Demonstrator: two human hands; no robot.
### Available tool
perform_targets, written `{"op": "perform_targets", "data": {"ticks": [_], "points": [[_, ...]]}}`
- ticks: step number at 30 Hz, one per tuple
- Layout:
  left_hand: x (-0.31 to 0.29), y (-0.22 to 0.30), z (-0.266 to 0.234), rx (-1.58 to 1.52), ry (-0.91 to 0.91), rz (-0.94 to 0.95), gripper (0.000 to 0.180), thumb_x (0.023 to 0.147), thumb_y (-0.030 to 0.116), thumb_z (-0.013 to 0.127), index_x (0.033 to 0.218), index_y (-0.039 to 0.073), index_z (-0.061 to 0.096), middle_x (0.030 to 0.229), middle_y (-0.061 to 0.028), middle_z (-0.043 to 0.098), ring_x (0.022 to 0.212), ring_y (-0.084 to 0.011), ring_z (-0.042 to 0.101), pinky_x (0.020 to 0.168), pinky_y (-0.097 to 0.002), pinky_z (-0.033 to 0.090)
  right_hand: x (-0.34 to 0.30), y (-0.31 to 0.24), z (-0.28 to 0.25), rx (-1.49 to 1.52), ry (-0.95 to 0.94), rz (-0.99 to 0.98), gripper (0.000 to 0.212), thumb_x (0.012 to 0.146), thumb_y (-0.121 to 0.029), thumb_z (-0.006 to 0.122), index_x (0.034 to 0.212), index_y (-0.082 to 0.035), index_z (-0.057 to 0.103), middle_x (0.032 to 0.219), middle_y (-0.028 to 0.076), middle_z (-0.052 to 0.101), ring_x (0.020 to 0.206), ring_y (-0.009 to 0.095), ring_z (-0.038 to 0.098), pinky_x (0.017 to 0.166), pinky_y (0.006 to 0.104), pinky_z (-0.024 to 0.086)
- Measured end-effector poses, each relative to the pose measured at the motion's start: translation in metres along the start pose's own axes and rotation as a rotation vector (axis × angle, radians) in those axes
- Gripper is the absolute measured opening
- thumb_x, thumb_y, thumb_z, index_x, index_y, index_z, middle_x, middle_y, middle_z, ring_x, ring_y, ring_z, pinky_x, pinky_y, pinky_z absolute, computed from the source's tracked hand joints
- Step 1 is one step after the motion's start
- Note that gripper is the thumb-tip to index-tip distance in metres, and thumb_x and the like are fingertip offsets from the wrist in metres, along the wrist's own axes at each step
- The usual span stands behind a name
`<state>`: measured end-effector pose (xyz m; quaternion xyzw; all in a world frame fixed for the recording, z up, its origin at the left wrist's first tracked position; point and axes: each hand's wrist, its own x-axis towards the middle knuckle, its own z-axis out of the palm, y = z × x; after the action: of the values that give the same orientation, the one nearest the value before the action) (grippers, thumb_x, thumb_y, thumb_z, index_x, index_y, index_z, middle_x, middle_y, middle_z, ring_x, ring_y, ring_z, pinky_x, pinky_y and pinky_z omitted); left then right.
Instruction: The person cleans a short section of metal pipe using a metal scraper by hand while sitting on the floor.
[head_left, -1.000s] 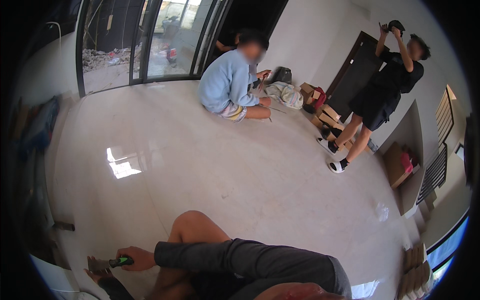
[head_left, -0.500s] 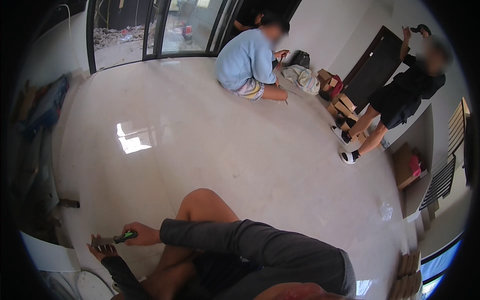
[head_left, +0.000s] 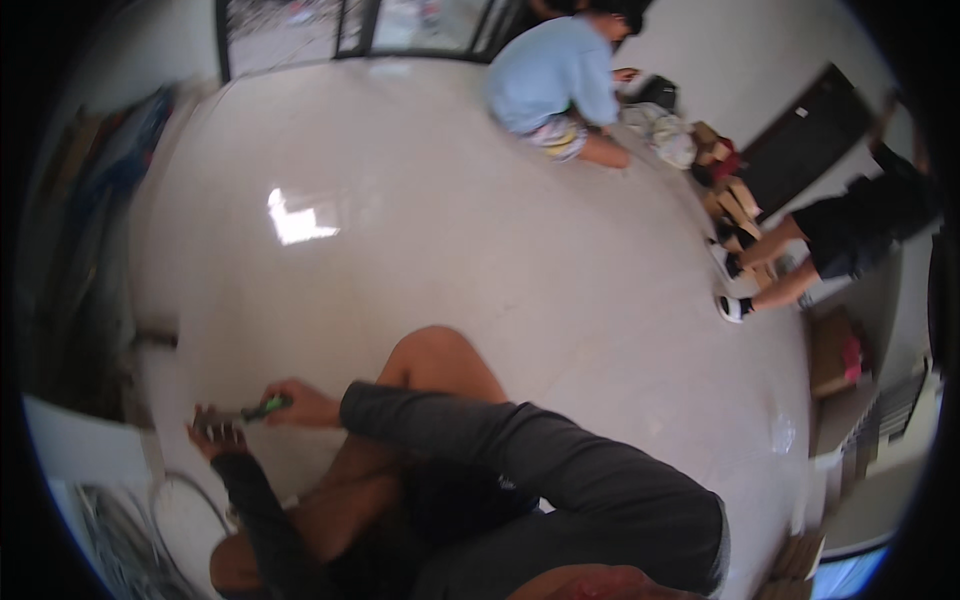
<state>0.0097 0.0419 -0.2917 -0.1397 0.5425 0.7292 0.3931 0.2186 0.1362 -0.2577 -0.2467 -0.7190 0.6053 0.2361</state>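
Gripping the tool by its green-and-black handle, the right hand holds it at the left hand, whose grip I cannot tell. Probably light and stiff, it suits a handle hold.

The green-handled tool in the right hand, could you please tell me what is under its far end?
The left hand is under the far end of the tool, partly showing past it. Much of the palm is covered, and whether anything else lies between cannot be seen.
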Motion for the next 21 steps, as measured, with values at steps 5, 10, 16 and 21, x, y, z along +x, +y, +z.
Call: {"op": "perform_targets", "data": {"ticks": [5,10,16,21], "points": [[0.035,-0.005,-0.029,0.037,-0.135,0.017,0.044,0.091,0.053,0.04,0.125,0.031,0.057,0.139,0.0039,0.049,0.124,-0.0231,0.045,0.103,-0.0499,0.03,0.006,0.012,0.012,0.064,-0.024,-0.028,0.03,0.076,-0.018,0.078,0.101,-0.007,0.064,0.086,0.005,0.063,0.084,0.014,0.058,0.077,0.0324,0.048],[0.01,0.0,-0.005,0.102,0.072,0.141,0.043,0.09,0.05,0.05,0.125,0.025,0.052,0.121,0.002,0.06,0.086,-0.0162,0.059,0.069,-0.0365,0.042,0.013,-0.035,-0.009,-0.48,0.013,0.072,0.032,0.083,-0.026,0.068,0.108,-0.01,0.057,0.078,0.012,0.065,0.074,0.029,0.062,0.069,0.0396,0.047],[-0.025,0.042,0.014,-0.08,0.224,0.347,0.045,0.088,0.036,0.054,0.129,0.017,0.049,0.12,-0.0007,0.06,0.094,-0.0157,0.059,0.074,-0.0334,0.04,0.009,-0.028,-0.021,-0.856,-0.026,0.247,0.035,0.086,-0.035,0.061,0.113,-0.014,0.054,0.083,0.016,0.067,0.083,0.037,0.065,0.072,0.0461,0.049],[-0.045,0.071,0.016,-0.154,0.224,0.427,0.048,0.087,0.031,0.053,0.132,0.015,0.047,0.121,0.0002,0.058,0.101,-0.0172,0.057,0.083,-0.0359,0.037,0.005,-0.027,-0.017,-0.917,-0.094,0.269,0.039,0.087,-0.038,0.059,0.119,-0.016,0.054,0.084,0.016,0.068,0.084,0.038,0.065,0.073,0.0462,0.049]]}}
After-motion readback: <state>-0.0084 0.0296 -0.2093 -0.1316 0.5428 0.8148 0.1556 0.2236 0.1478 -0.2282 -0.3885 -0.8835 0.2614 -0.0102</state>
